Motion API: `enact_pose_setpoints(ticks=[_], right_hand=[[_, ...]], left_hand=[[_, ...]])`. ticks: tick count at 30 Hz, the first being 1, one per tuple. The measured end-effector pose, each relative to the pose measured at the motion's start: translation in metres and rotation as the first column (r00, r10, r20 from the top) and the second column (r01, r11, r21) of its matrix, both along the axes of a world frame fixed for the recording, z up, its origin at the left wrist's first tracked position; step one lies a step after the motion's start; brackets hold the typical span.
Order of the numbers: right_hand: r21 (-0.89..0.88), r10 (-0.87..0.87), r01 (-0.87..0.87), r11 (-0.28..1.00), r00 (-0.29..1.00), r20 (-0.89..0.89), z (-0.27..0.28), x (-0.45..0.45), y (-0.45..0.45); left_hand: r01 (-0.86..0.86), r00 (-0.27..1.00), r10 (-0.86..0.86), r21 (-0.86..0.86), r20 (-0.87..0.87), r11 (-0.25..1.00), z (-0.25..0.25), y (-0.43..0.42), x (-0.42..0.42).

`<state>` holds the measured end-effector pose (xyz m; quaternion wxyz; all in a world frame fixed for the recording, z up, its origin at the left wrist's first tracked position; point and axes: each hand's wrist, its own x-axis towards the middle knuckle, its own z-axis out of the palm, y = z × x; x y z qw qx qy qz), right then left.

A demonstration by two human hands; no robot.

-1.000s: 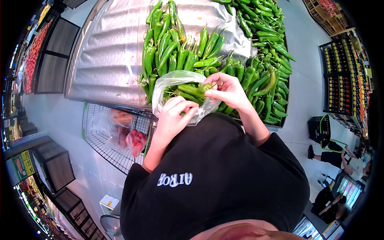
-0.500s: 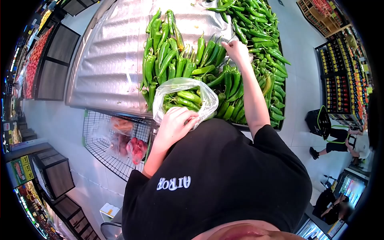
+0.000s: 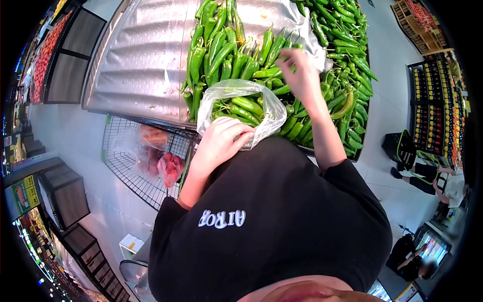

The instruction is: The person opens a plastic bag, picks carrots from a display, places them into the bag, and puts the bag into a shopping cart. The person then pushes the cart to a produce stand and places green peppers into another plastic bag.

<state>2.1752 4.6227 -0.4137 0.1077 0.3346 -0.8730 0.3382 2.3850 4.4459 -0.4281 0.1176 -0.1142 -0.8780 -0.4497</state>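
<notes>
A clear plastic bag (image 3: 278, 108) stands with its mouth wide, and several long green peppers (image 3: 246, 106) lie inside it. My left hand (image 3: 224, 141) has its fingers closed over the near rim of the bag. Above and to the right of the bag, my right hand (image 3: 300, 78) hovers over the heap, fingers bent and a little apart. No pepper shows in it. Beyond the bag, more green peppers (image 3: 221, 53) are piled on the display, most with their stems pointing away from me.
Bare ridged silver lining (image 3: 143, 65) covers the display's left part. Below it stands a wire shopping cart (image 3: 133, 176) with bagged red produce (image 3: 171, 168). A denser pepper heap (image 3: 347, 48) fills the right side. Farther right, a person (image 3: 437, 181) is beside a black basket (image 3: 399, 148).
My right hand has drawn back slightly from the pepper stems, and its pinched fingers have loosened. My left hand keeps its hold on the bag. The whole view has shifted a little.
</notes>
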Motion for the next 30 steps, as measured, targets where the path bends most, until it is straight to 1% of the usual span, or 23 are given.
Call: enact_pose_setpoints(ticks=[1,2,3,4,5,6,8,9,10,12,14,16,17,20,21,22,24,25,28,29,30], right_hand=[[-0.119,0.174,-0.161,0.98,0.979,0.103,0.009,0.024,-0.007],[-0.059,0.31,-0.305,0.951,0.927,0.21,0.011,0.043,-0.01],[0.004,0.434,-0.444,0.896,0.878,0.202,0.014,0.057,-0.017],[0.023,0.518,-0.531,0.847,0.835,0.187,0.003,0.063,-0.022],[0.12,0.492,-0.521,0.845,0.846,0.207,-0.01,0.066,-0.025],[0.215,0.464,-0.508,0.834,0.857,0.225,-0.024,0.069,-0.028],[0.318,0.384,-0.349,0.881,0.922,-0.052,-0.04,0.076,-0.035],[0.391,0.365,-0.325,0.861,0.93,-0.03,-0.04,0.081,-0.038],[0.446,0.338,-0.273,0.852,0.938,-0.071,-0.039,0.086,-0.039],[0.502,0.289,-0.187,0.845,0.948,-0.133,-0.035,0.093,-0.039],[0.529,0.266,-0.154,0.835,0.953,-0.142,-0.041,0.095,-0.037],[0.615,0.304,-0.17,0.77,0.945,-0.12,-0.043,0.094,-0.037],[0.606,0.327,-0.261,0.751,0.945,0.002,-0.043,0.094,-0.036],[0.321,0.377,-0.344,0.882,0.925,-0.044,-0.041,0.087,-0.031],[0.197,0.376,-0.373,0.907,0.926,0.021,-0.04,0.084,-0.031],[0.198,0.376,-0.38,0.904,0.925,0.059,-0.039,0.083,-0.028],[0.2,0.371,-0.393,0.898,0.918,0.136,-0.036,0.081,-0.021],[0.148,0.363,-0.374,0.915,0.927,0.094,-0.035,0.082,-0.019],[-0.066,0.392,-0.395,0.917,0.854,0.342,-0.017,0.082,-0.011],[-0.142,0.402,-0.378,0.915,0.812,0.423,-0.004,0.079,-0.006],[-0.21,0.374,-0.312,0.927,0.709,0.598,0.009,0.077,-0.001]], left_hand=[[-0.018,1.0,0.017,0.001,0.012,1.0,0.0,-0.002,0.0],[-0.07,0.997,0.07,-0.03,-0.016,0.997,-0.002,-0.005,-0.002],[-0.122,0.992,0.119,-0.059,-0.047,0.991,-0.005,-0.009,-0.005],[-0.175,0.982,0.168,-0.086,-0.081,0.981,-0.005,-0.012,-0.007],[-0.266,0.962,0.254,-0.14,-0.102,0.954,-0.002,-0.013,-0.008],[-0.318,0.946,0.299,-0.169,-0.128,0.933,-0.006,-0.018,-0.009],[-0.365,0.931,0.359,-0.125,-0.069,0.923,-0.013,-0.022,-0.009],[-0.367,0.93,0.362,-0.127,-0.063,0.922,-0.014,-0.024,-0.009],[-0.366,0.931,0.362,-0.128,-0.057,0.922,-0.014,-0.024,-0.008],[-0.368,0.93,0.365,-0.124,-0.046,0.921,-0.014,-0.023,-0.008],[-0.382,0.924,0.381,-0.112,-0.029,0.917,-0.014,-0.019,-0.007],[-0.371,0.929,0.369,-0.121,-0.04,0.921,-0.015,-0.019,-0.007],[-0.365,0.931,0.362,-0.124,-0.048,0.923,-0.015,-0.019,-0.007],[-0.37,0.929,0.368,-0.091,-0.036,0.925,-0.014,-0.017,-0.009],[-0.378,0.926,0.377,-0.074,-0.025,0.923,-0.014,-0.017,-0.009],[-0.387,0.922,0.387,-0.057,-0.014,0.92,-0.014,-0.017,-0.009],[-0.422,0.906,0.421,0.055,0.029,0.905,-0.015,-0.016,-0.008],[-0.439,0.898,0.436,0.112,0.051,0.892,-0.015,-0.015,-0.009],[-0.478,0.877,0.479,0.204,0.047,0.854,-0.012,-0.014,-0.009],[-0.472,0.877,0.478,0.255,0.043,0.844,-0.021,-0.017,-0.009],[-0.429,0.898,0.439,0.287,0.031,0.857,-0.017,-0.017,-0.009]])
